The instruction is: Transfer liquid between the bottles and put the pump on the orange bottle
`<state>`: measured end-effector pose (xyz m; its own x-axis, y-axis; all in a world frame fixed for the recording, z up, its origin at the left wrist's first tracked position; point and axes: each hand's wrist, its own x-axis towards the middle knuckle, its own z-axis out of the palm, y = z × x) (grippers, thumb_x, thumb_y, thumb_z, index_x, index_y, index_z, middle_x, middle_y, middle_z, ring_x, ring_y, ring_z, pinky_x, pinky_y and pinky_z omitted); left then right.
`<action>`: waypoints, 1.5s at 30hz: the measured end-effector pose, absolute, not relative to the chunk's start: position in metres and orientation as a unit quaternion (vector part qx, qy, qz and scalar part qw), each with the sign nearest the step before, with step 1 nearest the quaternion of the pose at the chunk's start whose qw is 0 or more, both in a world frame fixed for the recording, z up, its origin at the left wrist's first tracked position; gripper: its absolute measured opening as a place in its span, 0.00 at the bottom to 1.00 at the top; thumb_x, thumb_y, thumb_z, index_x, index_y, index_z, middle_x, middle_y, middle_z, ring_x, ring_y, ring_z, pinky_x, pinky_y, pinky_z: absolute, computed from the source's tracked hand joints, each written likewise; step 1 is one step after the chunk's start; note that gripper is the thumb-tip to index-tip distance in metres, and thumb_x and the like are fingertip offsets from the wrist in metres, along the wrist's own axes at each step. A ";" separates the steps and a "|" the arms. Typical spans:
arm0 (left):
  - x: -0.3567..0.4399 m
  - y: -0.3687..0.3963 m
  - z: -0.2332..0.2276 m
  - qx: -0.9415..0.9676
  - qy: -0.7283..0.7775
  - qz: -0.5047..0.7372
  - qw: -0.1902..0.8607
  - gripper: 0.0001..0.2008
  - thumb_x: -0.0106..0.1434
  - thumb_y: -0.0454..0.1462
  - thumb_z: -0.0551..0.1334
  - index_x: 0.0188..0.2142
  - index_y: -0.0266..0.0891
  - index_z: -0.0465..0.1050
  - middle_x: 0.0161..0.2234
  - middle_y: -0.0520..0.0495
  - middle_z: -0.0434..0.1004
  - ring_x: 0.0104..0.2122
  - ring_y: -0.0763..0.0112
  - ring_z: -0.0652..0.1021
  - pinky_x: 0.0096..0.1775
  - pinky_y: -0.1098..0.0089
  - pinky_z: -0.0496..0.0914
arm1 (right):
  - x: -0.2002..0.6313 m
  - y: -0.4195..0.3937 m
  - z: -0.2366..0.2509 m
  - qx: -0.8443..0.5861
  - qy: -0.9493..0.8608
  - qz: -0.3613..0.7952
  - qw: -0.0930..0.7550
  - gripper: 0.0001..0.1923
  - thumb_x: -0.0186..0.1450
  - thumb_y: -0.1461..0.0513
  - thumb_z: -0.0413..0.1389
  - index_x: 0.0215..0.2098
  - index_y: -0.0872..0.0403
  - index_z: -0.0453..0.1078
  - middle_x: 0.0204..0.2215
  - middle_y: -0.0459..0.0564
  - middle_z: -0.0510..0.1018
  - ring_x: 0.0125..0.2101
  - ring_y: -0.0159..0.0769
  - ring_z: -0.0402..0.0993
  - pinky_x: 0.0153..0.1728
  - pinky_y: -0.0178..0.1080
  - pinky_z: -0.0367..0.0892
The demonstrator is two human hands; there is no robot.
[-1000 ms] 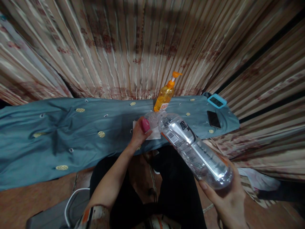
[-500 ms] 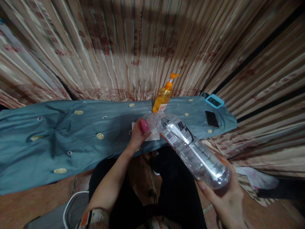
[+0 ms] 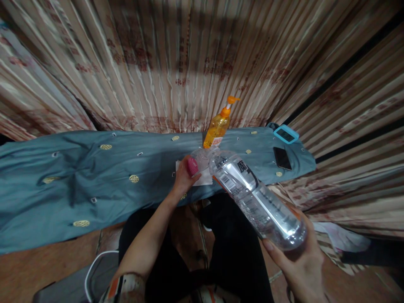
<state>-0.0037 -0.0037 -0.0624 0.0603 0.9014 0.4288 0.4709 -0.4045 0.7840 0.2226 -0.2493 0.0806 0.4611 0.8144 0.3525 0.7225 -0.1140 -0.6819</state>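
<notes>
A seated person leans over a worktop draped in blue-grey cloth, with striped curtains hanging close behind it. The right hand is closed around the base of a large clear plastic bottle, which is tipped steeply so its neck points down and away toward the cloth. The bottle looks nearly empty, though the lighting is dim and I cannot be sure.

The left hand is curled around a small pink object, perhaps a cap or a small container, held right at the bottle's mouth. Something clear and crinkled, like plastic film, sits around the meeting point, so exactly how mouth and pink object touch is hard to tell. A white tissue lies on the cloth just beneath them.

Just behind stands an orange pump bottle, upright. To the right lie a dark phone and, farther back near the curtain, a small blue-framed timer.

To do this well, I would judge the tilt should stay gentle and slow, with the bottle's mouth kept directly over the pink object and above the tissue, so any drips land there and not on the cloth. A steady grip at the base matters, since the long bottle could swing toward the pump bottle.
</notes>
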 end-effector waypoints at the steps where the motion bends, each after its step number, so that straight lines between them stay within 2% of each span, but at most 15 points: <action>1: -0.004 -0.003 -0.063 0.692 0.496 0.473 0.226 0.39 0.47 0.38 0.74 0.57 0.40 0.60 0.55 0.38 0.74 0.54 0.52 0.77 0.55 0.52 0.73 | 0.223 -0.250 0.081 -0.744 -0.515 0.057 0.421 0.44 0.52 0.48 0.68 0.62 0.55 0.61 0.52 0.57 0.75 0.50 0.51 0.75 0.49 0.50 0.72; 17: -0.004 -0.004 -0.066 0.692 0.488 0.480 0.229 0.41 0.48 0.39 0.74 0.59 0.41 0.59 0.56 0.38 0.73 0.56 0.52 0.76 0.56 0.52 0.72 | 0.220 -0.248 0.082 -0.749 -0.489 0.085 0.438 0.47 0.49 0.47 0.69 0.62 0.53 0.61 0.54 0.59 0.72 0.53 0.55 0.71 0.55 0.58 0.65; 23: -0.003 -0.004 -0.062 0.691 0.491 0.479 0.228 0.40 0.47 0.37 0.74 0.58 0.41 0.59 0.56 0.39 0.73 0.55 0.53 0.76 0.57 0.52 0.72 | 0.217 -0.246 0.082 -0.744 -0.485 0.093 0.450 0.47 0.49 0.48 0.69 0.62 0.54 0.61 0.54 0.60 0.72 0.53 0.56 0.71 0.55 0.60 0.63; 34: -0.003 -0.007 -0.061 0.686 0.496 0.472 0.247 0.41 0.47 0.38 0.75 0.58 0.40 0.61 0.55 0.38 0.74 0.54 0.53 0.77 0.56 0.53 0.73 | 0.219 -0.248 0.084 -0.741 -0.505 0.078 0.436 0.45 0.51 0.49 0.69 0.62 0.54 0.61 0.53 0.58 0.73 0.51 0.52 0.72 0.51 0.50 0.68; 39: -0.002 -0.007 -0.061 0.676 0.479 0.490 0.270 0.40 0.46 0.37 0.75 0.58 0.41 0.62 0.55 0.40 0.74 0.55 0.54 0.77 0.57 0.53 0.72 | 0.222 -0.249 0.083 -0.744 -0.516 0.067 0.420 0.46 0.51 0.47 0.68 0.63 0.55 0.61 0.54 0.59 0.73 0.51 0.53 0.72 0.51 0.51 0.67; 45: 0.002 -0.010 -0.060 0.662 0.482 0.492 0.295 0.41 0.45 0.38 0.75 0.58 0.39 0.62 0.55 0.38 0.74 0.56 0.51 0.75 0.57 0.50 0.72 | 0.227 -0.252 0.082 -0.739 -0.534 0.041 0.409 0.46 0.53 0.47 0.67 0.63 0.57 0.61 0.52 0.60 0.75 0.49 0.52 0.75 0.50 0.49 0.70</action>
<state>0.0019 -0.0100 -0.0595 0.0519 0.9285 0.3678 0.3476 -0.3620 0.8649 0.2265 -0.2516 0.0825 0.4260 0.8230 0.3757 0.7557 -0.0954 -0.6479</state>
